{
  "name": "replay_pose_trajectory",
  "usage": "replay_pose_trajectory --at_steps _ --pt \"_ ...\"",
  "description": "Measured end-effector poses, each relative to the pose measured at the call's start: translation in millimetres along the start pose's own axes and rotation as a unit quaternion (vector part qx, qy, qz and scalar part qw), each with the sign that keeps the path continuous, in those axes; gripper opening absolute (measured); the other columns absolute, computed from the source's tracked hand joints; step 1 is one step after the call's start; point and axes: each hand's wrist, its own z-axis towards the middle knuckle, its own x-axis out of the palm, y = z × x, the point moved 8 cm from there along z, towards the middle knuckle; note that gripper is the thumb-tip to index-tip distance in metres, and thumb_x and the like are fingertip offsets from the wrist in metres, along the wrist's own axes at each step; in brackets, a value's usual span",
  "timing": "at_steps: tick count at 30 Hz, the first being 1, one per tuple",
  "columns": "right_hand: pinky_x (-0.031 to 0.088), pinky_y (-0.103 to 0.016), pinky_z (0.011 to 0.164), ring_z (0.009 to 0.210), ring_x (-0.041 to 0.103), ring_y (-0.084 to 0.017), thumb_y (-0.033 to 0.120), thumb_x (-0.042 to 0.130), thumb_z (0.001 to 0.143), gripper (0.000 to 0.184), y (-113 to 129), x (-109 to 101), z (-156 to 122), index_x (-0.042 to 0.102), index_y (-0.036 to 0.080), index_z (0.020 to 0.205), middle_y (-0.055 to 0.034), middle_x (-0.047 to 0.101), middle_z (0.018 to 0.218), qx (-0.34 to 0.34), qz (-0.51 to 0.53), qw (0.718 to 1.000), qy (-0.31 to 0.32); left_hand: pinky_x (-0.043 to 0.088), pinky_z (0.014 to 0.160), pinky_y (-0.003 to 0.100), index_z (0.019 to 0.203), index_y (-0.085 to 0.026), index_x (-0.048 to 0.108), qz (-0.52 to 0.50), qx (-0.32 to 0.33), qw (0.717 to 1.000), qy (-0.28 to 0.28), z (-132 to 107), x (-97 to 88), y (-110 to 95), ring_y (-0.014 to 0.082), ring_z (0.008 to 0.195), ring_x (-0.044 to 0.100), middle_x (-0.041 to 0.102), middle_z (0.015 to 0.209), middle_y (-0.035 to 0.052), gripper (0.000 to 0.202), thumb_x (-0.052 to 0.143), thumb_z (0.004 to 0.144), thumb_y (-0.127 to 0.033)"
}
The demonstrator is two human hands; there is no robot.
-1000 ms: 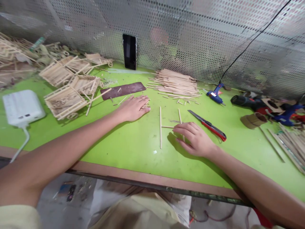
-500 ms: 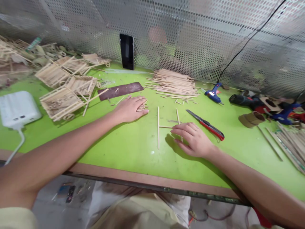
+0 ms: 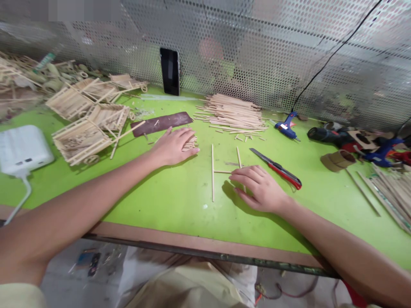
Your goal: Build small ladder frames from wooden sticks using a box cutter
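My left hand (image 3: 175,146) lies palm down over a small heap of short wooden sticks (image 3: 190,144), fingers stretched across it and thumb apart on the near side. To its right, thin wooden sticks form an H on the table: a long left stick (image 3: 212,173), a short crosspiece (image 3: 222,172) and a right stick (image 3: 239,156). Above the right stick, my right hand (image 3: 258,188) hovers with fingers slightly bent and thumb apart, hiding part of that stick. Whether it touches the stick I cannot tell. A red and black utility knife (image 3: 279,170) rests just beyond it, blade out.
A large stick pile (image 3: 234,112) lies at the back, beside a blue glue gun (image 3: 287,126). A phone (image 3: 170,71) leans on the mesh wall. Small wooden carts (image 3: 83,139) and a white power adapter (image 3: 25,147) are left; a brown ring (image 3: 338,160) and slats (image 3: 393,192) right.
The view has shifted very slightly. Both hands and the sticks stay essentially where they were.
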Motion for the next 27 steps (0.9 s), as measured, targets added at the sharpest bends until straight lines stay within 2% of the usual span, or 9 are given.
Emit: replay_pose_trajectory --at_steps 4,9,12,19,24,27 --pt "0.059 -0.042 0.084 0.099 0.074 -0.026 0.026 0.054 0.111 0.023 0 0 1 0.065 0.019 0.129 -0.0134 0.078 0.114 -0.004 -0.008 1.000 0.001 0.009 0.141 0.057 0.173 -0.021 0.036 0.019 0.028 0.999 0.008 -1 -0.7 -4 0.0344 0.168 0.029 0.030 0.182 0.0094 0.087 0.045 0.106 -0.075" --pt "0.060 -0.043 0.085 0.101 0.074 -0.026 0.027 0.054 0.111 0.023 0 1 1 0.065 0.019 0.129 -0.0133 0.079 0.114 -0.003 -0.011 1.000 0.005 0.000 0.141 0.054 0.163 -0.032 0.055 0.047 0.111 0.993 0.010 -4 -1.9 -19 0.0323 0.168 0.029 0.027 0.183 0.0016 0.071 0.048 0.105 -0.073" --pt "0.060 -0.043 0.087 0.103 0.074 -0.026 0.027 0.054 0.111 0.024 -1 2 0 0.066 0.021 0.131 -0.0127 0.079 0.116 0.004 -0.008 1.000 0.010 -0.002 0.141 0.054 0.157 -0.032 0.063 0.066 0.115 0.991 -0.001 -5 -3.3 -21 0.0312 0.168 0.030 0.032 0.181 0.0010 0.065 0.049 0.105 -0.069" --pt "0.059 -0.044 0.086 0.102 0.074 -0.027 0.026 0.056 0.109 0.025 -3 3 -1 0.069 0.020 0.130 -0.0134 0.079 0.116 0.013 0.008 1.000 0.016 -0.003 0.141 0.055 0.151 -0.028 0.068 0.099 0.118 0.988 -0.032 -10 -8.3 -25 0.0302 0.167 0.032 0.041 0.177 0.0032 0.059 0.048 0.107 -0.061" --pt "0.060 -0.044 0.088 0.103 0.075 -0.027 0.027 0.056 0.110 0.024 -3 3 1 0.070 0.020 0.127 -0.0133 0.079 0.115 0.014 0.016 1.000 0.023 0.000 0.141 0.053 0.164 -0.030 0.054 0.082 0.095 0.992 -0.014 -6 -5.4 -20 0.0284 0.169 0.029 0.034 0.180 0.0013 0.066 0.045 0.107 -0.064" --pt "0.061 -0.044 0.087 0.102 0.075 -0.027 0.028 0.055 0.110 0.024 -3 3 2 0.070 0.018 0.125 -0.0143 0.079 0.115 0.013 0.011 1.000 0.026 -0.003 0.141 0.053 0.161 -0.028 0.058 0.091 0.085 0.992 -0.003 -4 -4.1 -18 0.0297 0.170 0.026 0.030 0.182 0.0017 0.067 0.044 0.107 -0.066"
